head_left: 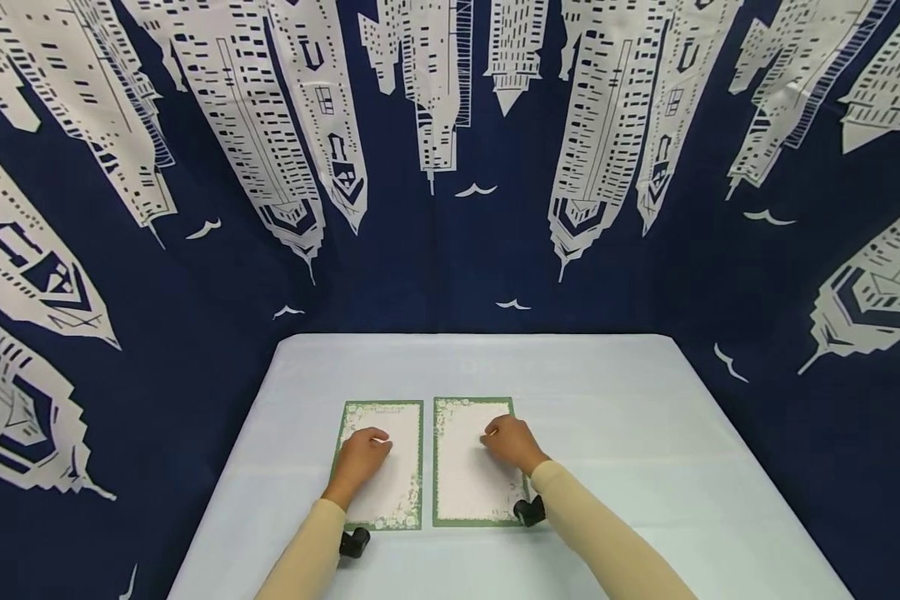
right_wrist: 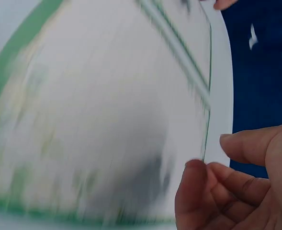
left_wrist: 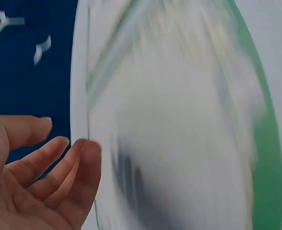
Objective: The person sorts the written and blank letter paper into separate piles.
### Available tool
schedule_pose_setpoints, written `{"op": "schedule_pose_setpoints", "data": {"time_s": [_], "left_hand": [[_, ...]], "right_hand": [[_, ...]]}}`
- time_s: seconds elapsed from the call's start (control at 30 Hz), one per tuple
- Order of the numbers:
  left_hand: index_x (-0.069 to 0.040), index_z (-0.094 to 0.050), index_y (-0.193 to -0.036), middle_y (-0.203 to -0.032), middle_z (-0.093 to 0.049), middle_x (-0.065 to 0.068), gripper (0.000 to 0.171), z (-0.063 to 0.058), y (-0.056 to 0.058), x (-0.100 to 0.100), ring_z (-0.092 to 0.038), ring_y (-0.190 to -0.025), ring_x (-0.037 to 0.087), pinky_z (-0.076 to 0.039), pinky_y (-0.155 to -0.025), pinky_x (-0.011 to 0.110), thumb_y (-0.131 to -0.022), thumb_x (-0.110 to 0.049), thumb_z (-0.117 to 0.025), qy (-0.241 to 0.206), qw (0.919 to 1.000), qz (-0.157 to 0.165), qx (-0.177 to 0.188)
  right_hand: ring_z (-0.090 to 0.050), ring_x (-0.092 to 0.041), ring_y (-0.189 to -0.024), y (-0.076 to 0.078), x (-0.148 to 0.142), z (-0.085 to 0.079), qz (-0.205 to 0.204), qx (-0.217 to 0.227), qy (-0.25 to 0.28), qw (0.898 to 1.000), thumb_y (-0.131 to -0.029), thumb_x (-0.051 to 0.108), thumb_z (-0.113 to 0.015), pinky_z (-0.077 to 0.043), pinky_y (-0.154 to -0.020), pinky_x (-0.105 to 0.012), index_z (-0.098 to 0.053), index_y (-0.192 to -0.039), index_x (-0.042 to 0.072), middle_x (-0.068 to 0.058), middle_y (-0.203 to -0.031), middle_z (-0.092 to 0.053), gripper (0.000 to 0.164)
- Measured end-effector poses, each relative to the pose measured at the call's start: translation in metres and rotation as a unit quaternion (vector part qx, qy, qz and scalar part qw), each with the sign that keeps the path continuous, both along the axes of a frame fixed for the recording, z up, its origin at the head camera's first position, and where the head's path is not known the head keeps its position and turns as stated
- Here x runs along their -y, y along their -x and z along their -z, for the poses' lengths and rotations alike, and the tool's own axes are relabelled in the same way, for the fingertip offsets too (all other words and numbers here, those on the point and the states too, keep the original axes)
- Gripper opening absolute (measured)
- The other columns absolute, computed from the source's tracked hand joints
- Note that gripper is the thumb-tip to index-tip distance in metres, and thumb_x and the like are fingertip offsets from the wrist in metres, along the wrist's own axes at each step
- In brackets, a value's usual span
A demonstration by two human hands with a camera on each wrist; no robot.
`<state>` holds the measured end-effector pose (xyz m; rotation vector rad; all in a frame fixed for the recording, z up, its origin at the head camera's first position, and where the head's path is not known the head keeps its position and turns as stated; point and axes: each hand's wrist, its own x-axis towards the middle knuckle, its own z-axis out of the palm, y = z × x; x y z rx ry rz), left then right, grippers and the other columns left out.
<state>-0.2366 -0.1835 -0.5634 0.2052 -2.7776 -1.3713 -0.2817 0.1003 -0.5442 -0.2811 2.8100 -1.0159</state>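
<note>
Side by side in the head view, the left sheet (head_left: 401, 479) and the right sheet (head_left: 461, 479) lie on the white desk (head_left: 645, 433), short of its far edge and nearer its left edge than its right. Both have flowered green borders; their tops run almost level, and a narrow strip of desk parts them. My left hand (head_left: 362, 460) is over the outer part of the left sheet, my right hand (head_left: 513, 442) over the outer part of the right one. For neat placing, I judge, light pressure and even moves at the outer edges would serve best, since a sideways drag could skew a sheet or crease it.

In the left wrist view my left hand is half open, fingers loosely bent, thumb apart from them, with nothing in its grasp. The paper beside it is blurred, so I cannot tell whether a fingertip touches.

From the right wrist, my right hand looks much the same: fingers softly curled, a gap to the thumb, no hold on anything. A dark shadow falls on the right sheet; contact, again, I cannot confirm.
</note>
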Motion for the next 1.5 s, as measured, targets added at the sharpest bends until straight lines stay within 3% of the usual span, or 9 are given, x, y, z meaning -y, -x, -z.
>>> {"op": "schedule_pose_setpoints", "data": {"time_s": [0.17,0.27,0.43,0.63,0.8,0.97,1.17,1.33,1.5], "left_hand": [[0.001,-0.066,-0.124,-0.1,-0.07,0.01,0.031,0.0,0.002,-0.029,-0.066,-0.085,0.022,-0.055,-0.073,0.042,-0.103,-0.021,-0.06,-0.04,0.9955,0.061,0.06],[0.002,-0.063,-0.129,-0.104,-0.068,0.011,0.035,0.0,0.003,-0.041,-0.061,-0.08,0.02,-0.052,-0.069,0.039,-0.104,-0.021,-0.057,-0.044,0.9928,0.08,0.078],[0.004,-0.062,-0.129,-0.106,-0.068,0.014,0.035,-0.001,0.002,-0.053,-0.06,-0.079,0.022,-0.05,-0.068,0.039,-0.104,-0.021,-0.056,-0.042,0.9931,0.077,0.078],[0.002,-0.064,-0.128,-0.106,-0.07,0.013,0.035,0.002,0.001,-0.066,-0.065,-0.091,0.025,-0.053,-0.077,0.044,-0.103,-0.022,-0.057,-0.047,0.9926,0.076,0.082],[0.002,-0.064,-0.126,-0.108,-0.071,0.014,0.034,0.001,0.001,-0.072,-0.068,-0.095,0.028,-0.055,-0.079,0.045,-0.101,-0.02,-0.06,-0.06,0.9941,0.066,0.062],[0.004,-0.062,-0.127,-0.099,-0.071,0.012,0.033,0.006,0.005,-0.074,-0.067,-0.076,0.022,-0.055,-0.067,0.037,-0.097,-0.009,-0.065,-0.11,0.9923,0.041,0.04],[0.008,-0.051,-0.137,-0.083,-0.067,0.009,0.051,0.015,0.01,-0.081,-0.061,-0.057,0.015,-0.054,-0.055,0.03,-0.09,0.001,-0.07,-0.197,0.9785,0.025,0.057],[0.008,-0.052,-0.137,-0.071,-0.066,0.007,0.049,0.017,0.013,-0.088,-0.059,-0.053,0.015,-0.052,-0.054,0.03,-0.091,-0.001,-0.069,-0.202,0.9762,0.043,0.064],[0.008,-0.062,-0.126,-0.069,-0.067,0.006,0.038,0.01,0.02,-0.103,-0.063,-0.056,0.017,-0.054,-0.057,0.033,-0.091,-0.005,-0.068,-0.187,0.9783,0.061,0.067]], "right_hand": [[-0.067,-0.033,-0.089,0.002,-0.029,0.007,0.033,-0.005,-0.028,0.999,-0.093,0.012,-0.07,-0.056,-0.076,-0.045,-0.07,-0.105,-0.008,-0.02,-0.105,-0.068,0.023],[-0.067,-0.037,-0.097,0.001,-0.035,0.013,0.047,0.008,-0.027,0.999,-0.092,0.011,-0.07,-0.055,-0.082,-0.048,-0.07,-0.105,-0.009,-0.021,-0.107,-0.068,0.025],[-0.065,-0.039,-0.103,-0.005,-0.036,0.018,0.046,0.026,-0.015,0.998,-0.092,0.013,-0.07,-0.054,-0.086,-0.05,-0.07,-0.109,-0.009,-0.022,-0.112,-0.067,0.028],[-0.068,-0.031,-0.093,-0.013,-0.036,0.016,0.042,0.032,-0.014,0.999,-0.093,0.015,-0.071,-0.056,-0.08,-0.046,-0.069,-0.113,-0.01,-0.02,-0.109,-0.069,0.032],[-0.069,-0.027,-0.086,-0.015,-0.04,0.012,0.05,0.025,0.006,0.998,-0.092,0.014,-0.072,-0.056,-0.076,-0.044,-0.069,-0.115,-0.01,-0.016,-0.101,-0.071,0.033],[-0.066,-0.022,-0.08,-0.013,-0.046,0.015,0.092,0.02,0.083,0.992,-0.089,0.01,-0.076,-0.055,-0.07,-0.039,-0.067,-0.117,-0.007,-0.008,-0.092,-0.07,0.034],[-0.06,-0.017,-0.072,-0.014,-0.053,0.024,0.129,0.063,0.159,0.977,-0.086,0.005,-0.076,-0.051,-0.064,-0.033,-0.065,-0.116,-0.006,-0.006,-0.087,-0.067,0.035],[-0.056,-0.015,-0.069,-0.016,-0.059,0.024,0.137,0.075,0.164,0.974,-0.09,0.005,-0.071,-0.048,-0.061,-0.029,-0.071,-0.101,-0.003,-0.005,-0.086,-0.067,0.014],[-0.058,-0.015,-0.071,-0.017,-0.077,0.017,0.152,0.066,0.172,0.971,-0.093,0.007,-0.069,-0.05,-0.06,-0.029,-0.072,-0.099,-0.003,-0.006,-0.088,-0.068,0.012]]}}
